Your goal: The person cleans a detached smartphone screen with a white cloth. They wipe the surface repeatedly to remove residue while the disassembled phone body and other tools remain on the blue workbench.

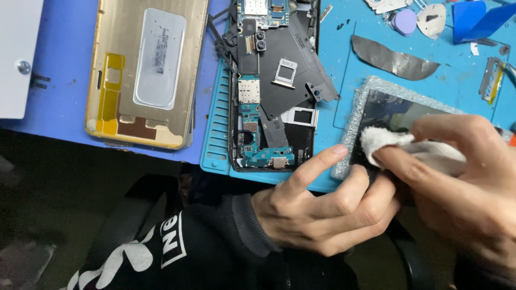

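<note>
My left hand [322, 207] grips the near edge of a dark glass screen panel [395, 110] that rests on a piece of bubble wrap [361, 104]; its index finger points out along the panel's left side. My right hand [457, 172] pinches a white cloth [400, 145] and presses it onto the panel's near corner. Left of the panel lies an opened phone body [271, 86] with circuit boards and black shields showing, on a teal work mat [336, 59].
A gold phone back cover [145, 70] lies inside up on the blue table at the left. A strip of grey foil [395, 60], blue plastic picks [473, 19], small parts and a tool lie at the mat's far right. A white box [19, 53] sits far left.
</note>
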